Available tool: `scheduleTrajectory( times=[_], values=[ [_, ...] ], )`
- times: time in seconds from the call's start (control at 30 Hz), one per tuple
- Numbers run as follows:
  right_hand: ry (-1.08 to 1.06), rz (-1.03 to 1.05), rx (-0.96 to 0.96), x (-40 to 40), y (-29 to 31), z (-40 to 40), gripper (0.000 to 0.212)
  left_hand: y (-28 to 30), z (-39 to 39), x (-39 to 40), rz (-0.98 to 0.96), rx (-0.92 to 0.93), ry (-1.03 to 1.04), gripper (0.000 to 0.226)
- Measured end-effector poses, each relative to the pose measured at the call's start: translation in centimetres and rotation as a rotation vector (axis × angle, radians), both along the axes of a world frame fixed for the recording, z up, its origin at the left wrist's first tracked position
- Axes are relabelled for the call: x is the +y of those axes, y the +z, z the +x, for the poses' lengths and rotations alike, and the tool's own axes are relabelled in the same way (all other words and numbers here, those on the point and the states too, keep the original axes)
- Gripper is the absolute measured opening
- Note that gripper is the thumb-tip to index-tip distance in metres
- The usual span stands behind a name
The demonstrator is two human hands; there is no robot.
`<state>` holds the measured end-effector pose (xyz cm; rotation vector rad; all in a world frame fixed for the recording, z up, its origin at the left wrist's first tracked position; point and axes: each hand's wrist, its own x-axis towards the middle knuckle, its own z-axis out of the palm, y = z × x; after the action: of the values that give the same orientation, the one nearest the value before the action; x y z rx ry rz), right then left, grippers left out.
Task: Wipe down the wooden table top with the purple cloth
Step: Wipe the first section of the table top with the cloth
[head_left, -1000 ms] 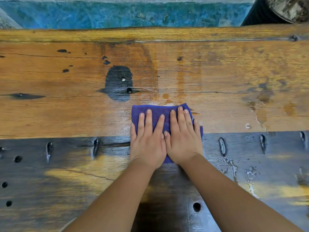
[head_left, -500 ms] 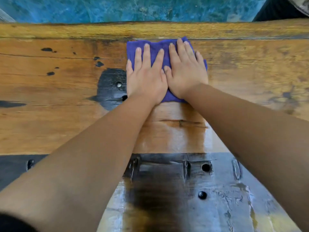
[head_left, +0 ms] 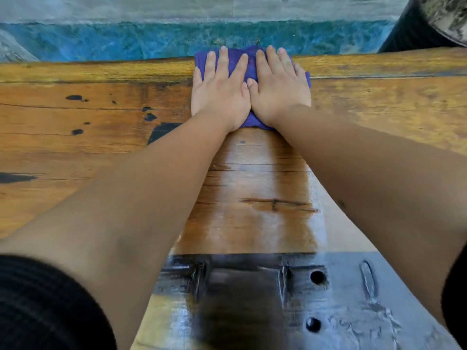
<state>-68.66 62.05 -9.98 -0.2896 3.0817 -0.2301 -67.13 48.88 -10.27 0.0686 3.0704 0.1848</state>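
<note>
I see bright, even daylight, a wet sheen glaring on the wooden table top [head_left: 252,210] between my forearms, soft blur on the near sleeves, wide-angle bowing at the edges.

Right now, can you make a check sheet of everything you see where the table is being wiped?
Surface: worn wooden table top, orange-brown with black patches and holes; a shiny wet-looking strip runs between the arms.
Job's things: purple cloth lying at the far edge of the table, mostly covered by the hands.
Clutter: nothing seen.
Grippers: left hand and right hand side by side, fingers straight, pressing flat on the cloth.
Cables: nothing seen.
Surroundings: blue-green mottled floor beyond the table; dark round object at top right, unclear what it is.
</note>
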Motion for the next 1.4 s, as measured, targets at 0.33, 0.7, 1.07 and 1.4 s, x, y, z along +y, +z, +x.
scheduleTrajectory(
  times=[0.33,0.7,1.07,1.4],
  values=[
    [-0.005,0.010,-0.140,1.5,0.3,23.8,0.067,0.5,23.8,1.9,-0.018,-0.084,0.008,0.059],
    [-0.038,0.045,-0.288,3.8,3.8,52.5,0.065,2.6,52.8,4.0,-0.003,-0.157,-0.012,0.058],
    [-0.001,0.023,-0.272,5.7,4.1,66.6,0.059,2.7,67.0,5.2,0.081,-0.064,-0.023,0.050],
    [-0.022,0.019,-0.364,5.7,6.2,66.4,0.064,3.2,67.2,5.8,0.107,-0.064,0.056,0.056]
  ],
)
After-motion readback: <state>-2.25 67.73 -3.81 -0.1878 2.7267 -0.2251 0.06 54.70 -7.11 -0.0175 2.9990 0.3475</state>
